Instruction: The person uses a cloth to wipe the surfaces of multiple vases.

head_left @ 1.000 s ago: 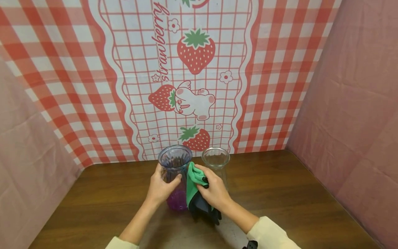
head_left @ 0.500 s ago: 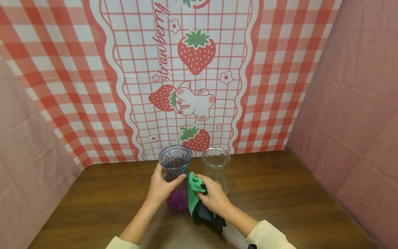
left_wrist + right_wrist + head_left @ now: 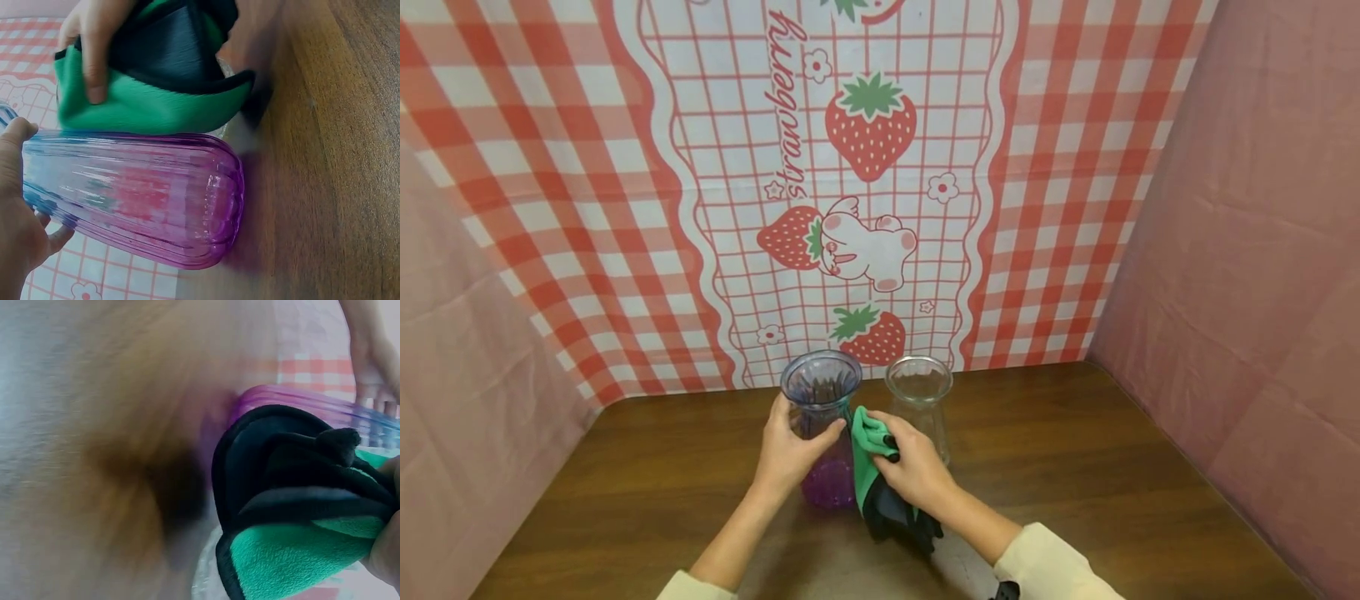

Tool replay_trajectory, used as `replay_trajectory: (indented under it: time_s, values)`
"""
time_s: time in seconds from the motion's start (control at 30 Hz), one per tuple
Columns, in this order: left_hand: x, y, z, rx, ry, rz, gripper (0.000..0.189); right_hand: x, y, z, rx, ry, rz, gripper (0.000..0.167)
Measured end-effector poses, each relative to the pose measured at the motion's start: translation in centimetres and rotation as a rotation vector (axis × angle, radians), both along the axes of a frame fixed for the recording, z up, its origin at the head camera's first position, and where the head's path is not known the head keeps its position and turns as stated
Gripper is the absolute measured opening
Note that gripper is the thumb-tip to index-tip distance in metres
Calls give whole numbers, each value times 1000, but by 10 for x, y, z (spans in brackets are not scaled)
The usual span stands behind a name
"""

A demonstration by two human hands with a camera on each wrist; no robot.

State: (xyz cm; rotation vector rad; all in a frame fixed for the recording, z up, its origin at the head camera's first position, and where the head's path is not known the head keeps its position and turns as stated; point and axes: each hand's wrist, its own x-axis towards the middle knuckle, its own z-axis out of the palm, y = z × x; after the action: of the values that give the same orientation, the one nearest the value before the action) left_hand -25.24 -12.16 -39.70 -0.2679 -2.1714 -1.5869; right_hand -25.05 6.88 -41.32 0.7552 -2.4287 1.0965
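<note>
A ribbed glass vase (image 3: pixel 831 479), blue at the rim and purple at the base, stands on the wooden table. My left hand (image 3: pixel 790 450) grips its neck, thumb on the near side and fingers round the far side. My right hand (image 3: pixel 913 462) holds a bunched green and black cloth (image 3: pixel 867 467) against the vase's right side. In the left wrist view the green cloth (image 3: pixel 156 109) lies along the vase's purple-blue wall (image 3: pixel 144 194). The cloth's dark edges (image 3: pixel 275 462) hang loose below the fingers in the right wrist view.
A clear glass vase (image 3: pixel 920 379) stands just right of the coloured one, partly behind my right hand. The wooden table (image 3: pixel 1075 467) reaches a strawberry-print checked cloth (image 3: pixel 868 125) at the back. Pink drapes (image 3: pixel 1240 250) flank both sides.
My right hand and the cloth have moved down a little along the vase, then slightly up again. The left thumb has shifted rightward on the neck. Both vases stay in place.
</note>
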Motion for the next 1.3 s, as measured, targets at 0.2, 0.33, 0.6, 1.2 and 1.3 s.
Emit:
replay_trajectory:
  time_s: [0.2,0.33,0.6,1.2,1.3]
  values:
    - [19,7,25,15,-12,-8,71,-3,-5,12,-75,87,9,52]
    - [23,8,30,19,-18,-4,70,-3,-6,14,-44,56,6,53]
    - [24,7,32,19,-44,-3,72,-3,2,0,72,-55,9,52]
    - [0,-2,-3,18,23,-25,74,1,0,3,-52,32,-4,52]
    - [0,-3,-3,12,18,-29,74,1,-4,10,-106,95,2,52]
